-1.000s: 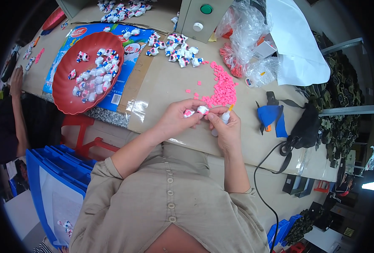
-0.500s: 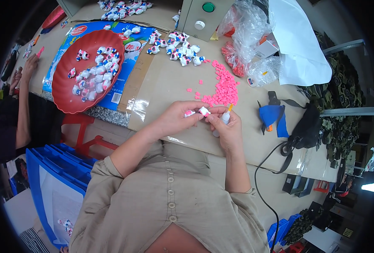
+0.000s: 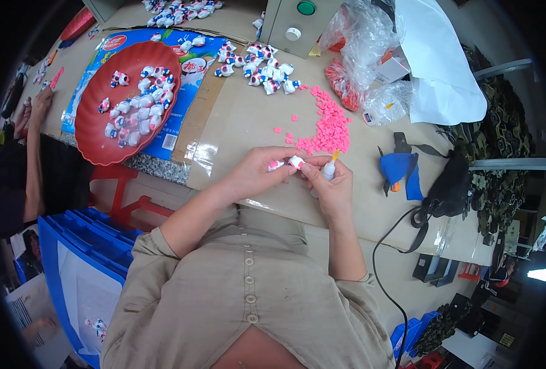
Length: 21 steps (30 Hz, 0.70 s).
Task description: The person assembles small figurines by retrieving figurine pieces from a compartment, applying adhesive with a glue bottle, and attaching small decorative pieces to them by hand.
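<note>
Brimming red tray point(image 3: 94, 136) of white figurines point(image 3: 139, 108), far from hands point(image 3: 256, 174)

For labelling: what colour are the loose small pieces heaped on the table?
Bright pink pieces, clearest in the head view.

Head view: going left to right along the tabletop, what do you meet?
Red tray of small white figures → loose white figures → pile of pink bits → clear plastic bags → blue tool.
</note>
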Available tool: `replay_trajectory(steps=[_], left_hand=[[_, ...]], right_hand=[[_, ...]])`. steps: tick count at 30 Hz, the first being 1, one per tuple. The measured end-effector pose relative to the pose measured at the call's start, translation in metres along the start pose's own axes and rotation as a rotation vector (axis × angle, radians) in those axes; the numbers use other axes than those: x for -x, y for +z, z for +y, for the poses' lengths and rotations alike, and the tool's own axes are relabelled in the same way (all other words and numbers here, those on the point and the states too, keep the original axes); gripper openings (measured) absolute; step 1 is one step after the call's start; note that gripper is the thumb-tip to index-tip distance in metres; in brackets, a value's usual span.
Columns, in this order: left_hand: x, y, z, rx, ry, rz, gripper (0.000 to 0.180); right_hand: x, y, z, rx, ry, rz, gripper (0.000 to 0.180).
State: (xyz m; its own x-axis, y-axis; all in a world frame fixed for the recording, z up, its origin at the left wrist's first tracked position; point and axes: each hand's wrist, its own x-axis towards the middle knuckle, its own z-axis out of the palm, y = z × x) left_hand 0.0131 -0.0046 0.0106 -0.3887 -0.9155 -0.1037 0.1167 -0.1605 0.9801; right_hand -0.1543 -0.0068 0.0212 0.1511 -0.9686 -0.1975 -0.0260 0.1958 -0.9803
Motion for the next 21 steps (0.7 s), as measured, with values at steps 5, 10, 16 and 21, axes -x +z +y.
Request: replay_trajectory(steps=[5, 10, 16, 21], left_hand=[[-0.0007, 0.0032, 0.0023, 0.139, -0.074, 0.058, 0.026], [-0.0036, 0.0066, 0.0000, 0.168, -0.069, 0.091, 0.025], [-0.0048, 0.0069, 0.0021, 0.184, -0.081, 0.110, 0.023], [-0.0040, 0.0050, 0.0028, 0.168, -0.078, 0.100, 0.022]], right_hand=[[0.0012, 0.0064, 0.0054, 0.036, -0.049, 0.072, 0.016], [0.0040, 0.0073, 0.0070, -0.007, -0.064, 0.102, 0.011], [0.0014, 0.0060, 0.0086, 0.014, -0.069, 0.087, 0.010], [0.0003, 0.0067, 0.0092, 0.018, -0.059, 0.070, 0.009]])
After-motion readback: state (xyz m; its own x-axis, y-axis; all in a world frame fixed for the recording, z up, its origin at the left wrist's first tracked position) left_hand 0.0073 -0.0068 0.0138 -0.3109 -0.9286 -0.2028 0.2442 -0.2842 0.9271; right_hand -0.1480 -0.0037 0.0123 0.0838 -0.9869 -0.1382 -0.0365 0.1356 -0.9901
